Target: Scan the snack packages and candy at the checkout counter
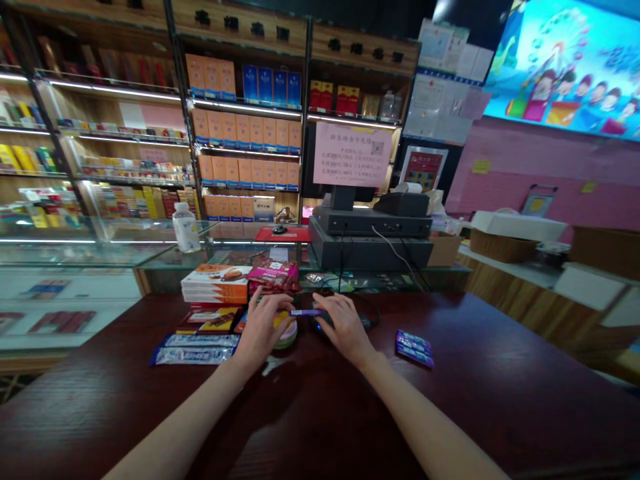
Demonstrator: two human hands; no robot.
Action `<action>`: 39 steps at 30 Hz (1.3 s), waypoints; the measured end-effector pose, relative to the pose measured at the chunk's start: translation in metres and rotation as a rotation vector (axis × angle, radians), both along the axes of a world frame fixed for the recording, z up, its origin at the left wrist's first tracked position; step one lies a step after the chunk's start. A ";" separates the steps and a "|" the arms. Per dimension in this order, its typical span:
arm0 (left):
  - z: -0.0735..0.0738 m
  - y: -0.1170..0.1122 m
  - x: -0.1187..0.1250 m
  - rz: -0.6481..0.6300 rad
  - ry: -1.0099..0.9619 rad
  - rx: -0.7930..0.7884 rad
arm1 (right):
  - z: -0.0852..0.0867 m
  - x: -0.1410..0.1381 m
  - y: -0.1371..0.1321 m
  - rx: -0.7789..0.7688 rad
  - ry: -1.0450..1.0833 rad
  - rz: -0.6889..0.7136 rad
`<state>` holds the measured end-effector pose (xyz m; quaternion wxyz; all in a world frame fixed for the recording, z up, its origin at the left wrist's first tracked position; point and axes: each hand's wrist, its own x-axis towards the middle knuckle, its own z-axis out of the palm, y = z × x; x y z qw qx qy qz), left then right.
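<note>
Above the dark red counter [450, 400], your left hand [265, 327] pinches a small purple packet [306, 312] in its fingertips, the packet reaching toward your right hand [345, 327]. Those right fingers curve over a black corded device [321, 321]; you cannot tell whether they grip it. A round container [286, 335] sits under your left hand, blue wrappers [195, 350] just beside it, stacked snack boxes [215, 283] beyond, another purple packet [414, 348] well right.

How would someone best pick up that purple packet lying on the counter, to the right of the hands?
Pinch the purple packet across its long edges, coming from above with the right hand: it lies flat and thin on the dark counter, and that hand is nearest.
</note>
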<state>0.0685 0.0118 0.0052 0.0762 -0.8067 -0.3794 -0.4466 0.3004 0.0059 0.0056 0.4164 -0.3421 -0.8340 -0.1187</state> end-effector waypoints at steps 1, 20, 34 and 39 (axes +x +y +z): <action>0.000 -0.001 -0.004 0.006 0.003 0.010 | -0.002 -0.001 0.001 -0.008 0.011 0.001; -0.007 -0.009 -0.034 0.104 0.004 0.244 | -0.015 -0.011 0.005 -0.076 0.016 0.044; -0.006 -0.007 -0.051 0.150 0.005 0.271 | -0.018 0.058 0.015 -0.566 -0.159 -0.144; -0.012 -0.004 -0.054 0.184 -0.015 0.240 | -0.026 0.061 0.020 -0.590 -0.163 -0.158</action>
